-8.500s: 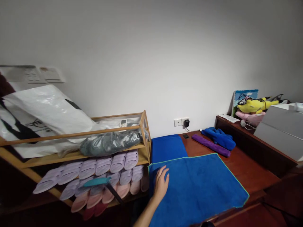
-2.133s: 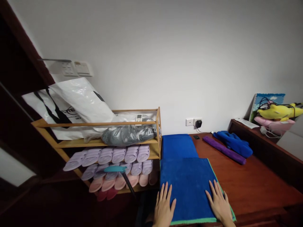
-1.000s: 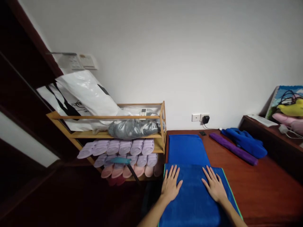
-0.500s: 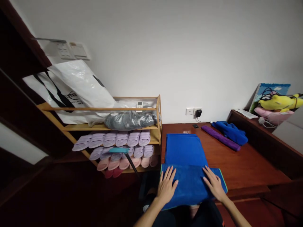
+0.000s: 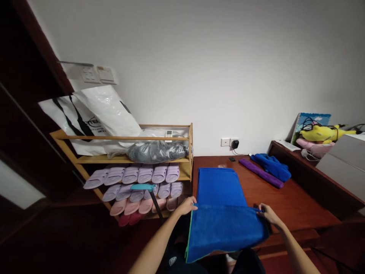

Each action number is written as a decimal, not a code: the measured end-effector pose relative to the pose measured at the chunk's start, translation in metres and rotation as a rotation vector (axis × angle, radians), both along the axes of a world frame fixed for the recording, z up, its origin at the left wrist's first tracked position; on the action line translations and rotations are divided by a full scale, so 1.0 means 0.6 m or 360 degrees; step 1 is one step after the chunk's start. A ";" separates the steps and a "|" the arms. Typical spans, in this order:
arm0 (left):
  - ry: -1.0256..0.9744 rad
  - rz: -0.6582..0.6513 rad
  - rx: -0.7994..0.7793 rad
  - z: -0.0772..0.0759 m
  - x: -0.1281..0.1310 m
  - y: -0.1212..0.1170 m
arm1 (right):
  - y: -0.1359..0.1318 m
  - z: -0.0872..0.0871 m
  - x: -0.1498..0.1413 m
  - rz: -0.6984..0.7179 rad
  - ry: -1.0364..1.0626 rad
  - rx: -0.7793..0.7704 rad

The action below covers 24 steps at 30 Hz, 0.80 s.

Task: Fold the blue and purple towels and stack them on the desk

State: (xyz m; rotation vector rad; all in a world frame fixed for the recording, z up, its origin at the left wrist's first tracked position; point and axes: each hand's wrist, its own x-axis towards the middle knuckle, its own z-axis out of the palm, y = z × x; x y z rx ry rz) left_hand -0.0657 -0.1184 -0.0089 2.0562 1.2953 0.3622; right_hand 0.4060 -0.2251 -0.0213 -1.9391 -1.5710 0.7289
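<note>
A blue towel with green edging hangs over the front of the desk, its upper edge pinched at both corners. My left hand is closed on the upper left corner. At the upper right corner, my right hand grips the towel between thumb and fingers. Just behind it, a folded stack of blue cloth lies flat on the desk. The towel's lower edge droops toward my lap.
The brown desk also bears a rolled purple towel and a crumpled blue cloth. To the left stands a wooden shoe rack with several slippers and a white bag. A plug sits in the wall.
Both hands lay flat on the towel before; now they pinch its upper corners, having moved outward. The towel's edge is drawn taut between them. The view has shifted slightly.
</note>
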 end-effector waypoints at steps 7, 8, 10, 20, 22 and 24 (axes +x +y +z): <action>-0.0148 0.0041 -0.0066 0.001 -0.023 0.009 | -0.026 0.023 0.021 0.0119 0.0366 0.0040; -0.0173 0.0063 -0.0068 0.000 -0.023 0.006 | -0.027 0.023 0.021 0.0128 0.0388 0.0029; -0.0229 0.0114 -0.0063 -0.003 -0.019 0.000 | -0.028 0.023 0.015 0.0136 0.0407 0.0012; -0.0605 0.0442 0.0124 -0.007 -0.020 -0.061 | -0.060 0.055 0.001 0.0164 0.0375 0.0068; -0.0664 0.0491 0.0178 0.001 -0.023 -0.076 | -0.072 0.067 0.005 0.0187 0.0386 0.0054; -0.0730 0.0507 0.0203 0.011 -0.022 -0.090 | -0.083 0.076 0.007 0.0194 0.0400 0.0033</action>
